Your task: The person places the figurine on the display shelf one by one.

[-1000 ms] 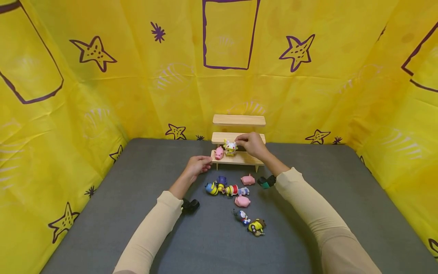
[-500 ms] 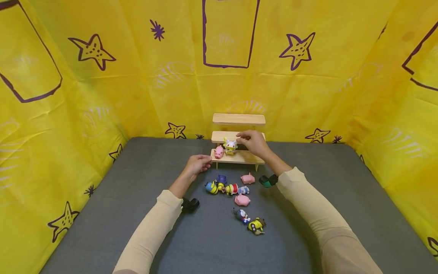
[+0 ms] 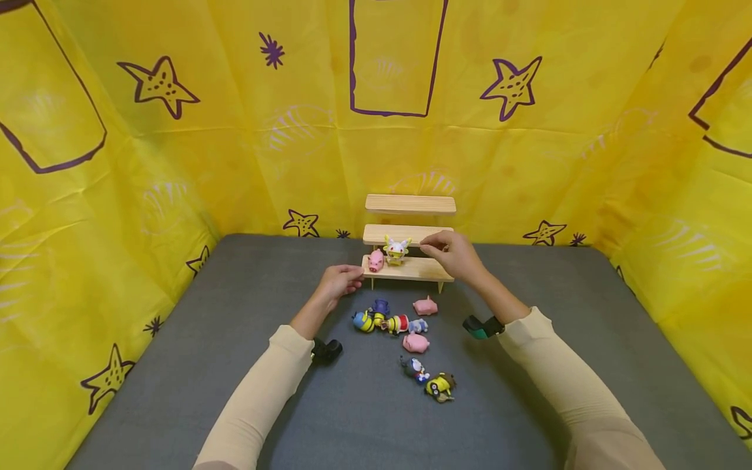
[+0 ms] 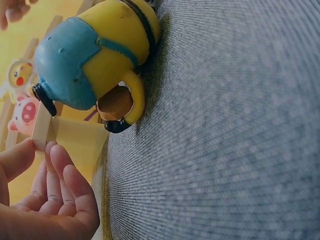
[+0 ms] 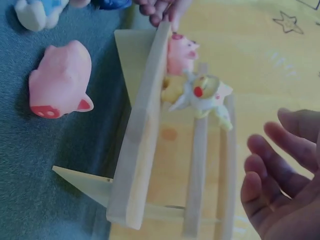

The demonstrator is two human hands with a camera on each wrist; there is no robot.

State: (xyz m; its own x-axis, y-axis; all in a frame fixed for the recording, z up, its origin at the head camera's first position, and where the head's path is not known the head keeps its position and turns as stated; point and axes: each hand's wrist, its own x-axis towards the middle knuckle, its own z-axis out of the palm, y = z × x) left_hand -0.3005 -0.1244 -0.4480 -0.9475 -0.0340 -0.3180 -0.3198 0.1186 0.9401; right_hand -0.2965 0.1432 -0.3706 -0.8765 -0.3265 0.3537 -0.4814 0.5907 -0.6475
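Note:
A three-tier wooden display shelf (image 3: 409, 234) stands at the back of the table. On its lowest board sit a pink pig figure (image 3: 376, 261) at the left end and, beside it, a yellow figure in a white horned hood (image 3: 396, 250), upright. My left hand (image 3: 339, 283) pinches the left end of that lowest board between thumb and fingers, as the left wrist view shows. My right hand (image 3: 457, 254) is just right of the hooded figure, apart from it. In the right wrist view the right hand (image 5: 285, 185) has loosely bent fingers with nothing between them.
In front of the shelf lie several figures: pink pigs (image 3: 425, 305) (image 3: 416, 343), a blue-and-yellow minion (image 3: 364, 321), a red-and-yellow striped figure (image 3: 398, 325), a small blue-white figure (image 3: 418, 326) and a brown-and-yellow minion (image 3: 440, 387). Yellow cloth (image 3: 282, 163) hangs behind the grey table (image 3: 499, 418).
My right hand has let go of the hooded figure and drawn back to the right. The figure stays on the lowest board. My left hand has not moved.

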